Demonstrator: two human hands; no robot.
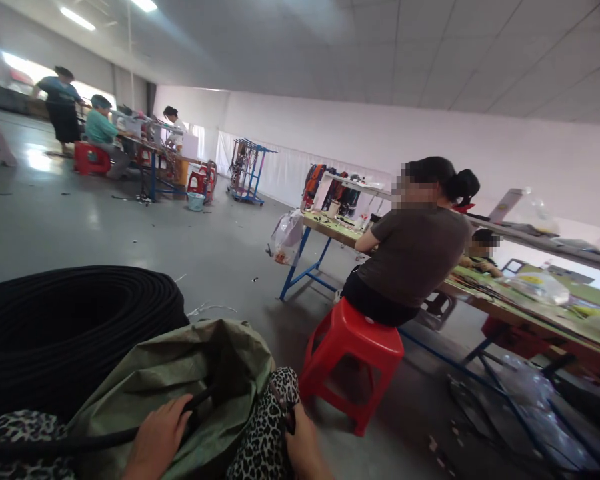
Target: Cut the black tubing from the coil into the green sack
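My left hand (160, 430) is closed around a thick black cord (100, 440). The cord comes in from the left edge, and its far end points into an open olive-green sack (130, 380) between my knees. My right hand (304, 437) is closed beside my right knee, in leopard-print cloth (263, 433). Something small and dark shows at its fingers, too little to name. A big coil of black cord (145, 300) lies to the left, just beyond the sack.
On a red stool (367, 340) to the right, a person (420, 247) sits at a long workbench (330, 230). A plastic bag (286, 233) hangs from the bench's end. Farther off stand a blue rack (255, 173) and another table with several people around it.
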